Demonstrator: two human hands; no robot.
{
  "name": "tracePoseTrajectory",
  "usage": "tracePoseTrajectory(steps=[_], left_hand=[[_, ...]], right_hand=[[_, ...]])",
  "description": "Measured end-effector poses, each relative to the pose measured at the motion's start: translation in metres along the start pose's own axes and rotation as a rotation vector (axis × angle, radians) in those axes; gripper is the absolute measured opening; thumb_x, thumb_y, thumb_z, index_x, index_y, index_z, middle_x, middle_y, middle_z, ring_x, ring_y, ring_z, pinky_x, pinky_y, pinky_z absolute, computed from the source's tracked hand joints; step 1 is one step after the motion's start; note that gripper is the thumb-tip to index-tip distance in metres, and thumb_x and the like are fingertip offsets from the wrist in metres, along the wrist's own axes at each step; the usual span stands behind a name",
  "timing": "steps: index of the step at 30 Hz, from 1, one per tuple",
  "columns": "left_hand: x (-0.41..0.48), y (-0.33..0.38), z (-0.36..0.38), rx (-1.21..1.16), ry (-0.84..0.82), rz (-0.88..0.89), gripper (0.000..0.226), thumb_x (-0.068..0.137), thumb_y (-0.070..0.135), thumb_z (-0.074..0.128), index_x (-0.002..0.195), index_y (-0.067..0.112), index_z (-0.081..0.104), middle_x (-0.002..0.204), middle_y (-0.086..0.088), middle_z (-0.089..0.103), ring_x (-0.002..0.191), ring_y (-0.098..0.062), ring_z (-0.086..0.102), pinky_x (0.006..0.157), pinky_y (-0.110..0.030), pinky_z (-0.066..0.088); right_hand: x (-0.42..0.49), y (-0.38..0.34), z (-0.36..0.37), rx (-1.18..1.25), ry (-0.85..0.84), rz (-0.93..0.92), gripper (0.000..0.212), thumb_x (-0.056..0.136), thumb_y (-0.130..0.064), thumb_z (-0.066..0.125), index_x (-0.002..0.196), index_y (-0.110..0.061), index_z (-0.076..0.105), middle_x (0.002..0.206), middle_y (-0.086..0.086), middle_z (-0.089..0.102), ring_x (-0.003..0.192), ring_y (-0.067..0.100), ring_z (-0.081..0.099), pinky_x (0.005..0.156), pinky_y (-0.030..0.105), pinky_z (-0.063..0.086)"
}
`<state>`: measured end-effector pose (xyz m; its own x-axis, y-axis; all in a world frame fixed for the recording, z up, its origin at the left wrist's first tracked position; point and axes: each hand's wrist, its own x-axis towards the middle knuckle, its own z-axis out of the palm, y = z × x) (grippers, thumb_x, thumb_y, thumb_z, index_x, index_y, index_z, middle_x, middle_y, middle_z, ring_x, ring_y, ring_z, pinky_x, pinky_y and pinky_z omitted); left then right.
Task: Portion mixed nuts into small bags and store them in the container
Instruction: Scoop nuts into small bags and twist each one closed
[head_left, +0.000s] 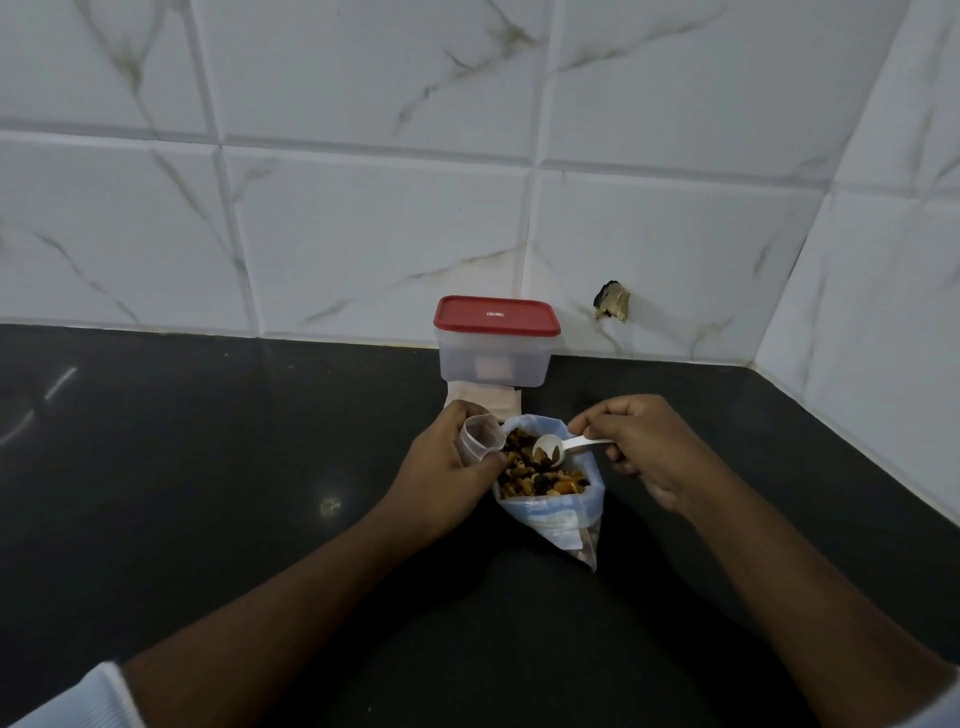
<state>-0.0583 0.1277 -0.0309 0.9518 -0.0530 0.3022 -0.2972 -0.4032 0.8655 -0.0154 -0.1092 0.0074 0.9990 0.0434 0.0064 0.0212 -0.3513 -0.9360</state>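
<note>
Sitting behind the nut bag (540, 512), a red-lidded container (493, 358) by the wall (363, 208).

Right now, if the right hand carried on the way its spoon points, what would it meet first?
Probably the small clear bag that the left hand holds, just beyond the nuts in the big bag under the spoon; depth is unclear.

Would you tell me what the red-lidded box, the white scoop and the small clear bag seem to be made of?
The red-lidded translucent box looks like frosted plastic: its walls show contents only dimly. The small white scoop seems smooth plastic, with a light sheen. The small clear bag appears thin plastic film, see-through and creased.
</note>
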Motion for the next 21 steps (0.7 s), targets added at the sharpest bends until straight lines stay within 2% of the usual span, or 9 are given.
tracePoseTrajectory(steps=[4,7,11,14,16,18,20,21], left_hand=[[0.0,0.0,0.0,-0.009,-0.011,0.001,0.03,0.095,0.019,0.071,0.119,0.031,0.058,0.112,0.015,0.066,0.102,0.011,0.061,0.079,-0.017,0.054],[0.0,-0.001,0.0,-0.008,-0.019,-0.004,0.029,0.096,0.02,0.072,0.118,0.034,0.058,0.111,0.014,0.066,0.102,0.009,0.063,0.08,-0.019,0.055],[0.0,-0.001,0.0,-0.008,-0.02,0.009,0.027,0.095,0.02,0.072,0.113,0.035,0.059,0.109,0.013,0.067,0.1,0.007,0.063,0.078,-0.016,0.055],[0.0,-0.001,0.001,-0.016,-0.027,0.001,0.03,0.094,0.019,0.072,0.114,0.037,0.058,0.111,0.014,0.067,0.101,0.007,0.063,0.08,-0.019,0.054],[0.0,-0.002,0.001,-0.028,-0.025,0.008,0.031,0.094,0.017,0.073,0.114,0.036,0.059,0.111,0.013,0.068,0.102,0.005,0.064,0.082,-0.02,0.054],[0.0,-0.002,0.001,-0.055,-0.02,0.019,0.031,0.093,0.015,0.073,0.113,0.034,0.059,0.11,0.011,0.069,0.101,0.001,0.066,0.081,-0.023,0.056],[0.0,-0.003,0.002,-0.072,-0.002,0.031,0.03,0.092,0.012,0.074,0.109,0.031,0.058,0.104,0.009,0.068,0.095,0.0,0.067,0.075,-0.02,0.054],[0.0,-0.003,0.002,-0.072,0.008,0.037,0.029,0.092,0.011,0.074,0.107,0.03,0.058,0.102,0.008,0.067,0.092,0.0,0.066,0.073,-0.019,0.053]], right_hand=[[0.006,0.006,-0.003,0.268,0.017,0.15,0.021,0.094,0.001,0.058,0.09,0.002,0.078,0.083,0.016,0.067,0.053,0.011,0.045,0.04,0.02,0.03],[0.006,0.006,-0.005,0.406,-0.005,0.191,0.019,0.093,0.005,0.056,0.096,0.008,0.075,0.085,0.018,0.066,0.05,0.01,0.044,0.037,0.018,0.027],[-0.001,-0.003,-0.004,0.484,-0.04,0.119,0.02,0.095,0.006,0.054,0.098,0.007,0.073,0.085,0.022,0.071,0.05,0.009,0.041,0.037,0.018,0.026],[-0.012,-0.012,0.006,0.516,-0.102,0.015,0.021,0.096,0.006,0.054,0.1,0.006,0.074,0.079,0.015,0.066,0.053,0.01,0.041,0.041,0.019,0.026],[-0.022,-0.017,0.015,0.471,-0.152,-0.077,0.021,0.097,0.006,0.055,0.101,0.004,0.075,0.075,0.01,0.066,0.054,0.01,0.042,0.043,0.02,0.028],[-0.03,-0.019,0.023,0.246,-0.171,-0.224,0.023,0.099,0.002,0.058,0.1,-0.007,0.079,0.076,0.004,0.069,0.058,0.008,0.053,0.049,0.02,0.041],[-0.035,-0.019,0.029,-0.084,-0.193,-0.416,0.025,0.098,-0.003,0.063,0.104,-0.02,0.081,0.095,-0.006,0.078,0.084,0.005,0.071,0.073,0.021,0.058],[-0.035,-0.017,0.031,-0.198,-0.217,-0.489,0.028,0.098,-0.003,0.065,0.109,-0.024,0.08,0.105,-0.011,0.078,0.097,0.006,0.072,0.084,0.024,0.059]])
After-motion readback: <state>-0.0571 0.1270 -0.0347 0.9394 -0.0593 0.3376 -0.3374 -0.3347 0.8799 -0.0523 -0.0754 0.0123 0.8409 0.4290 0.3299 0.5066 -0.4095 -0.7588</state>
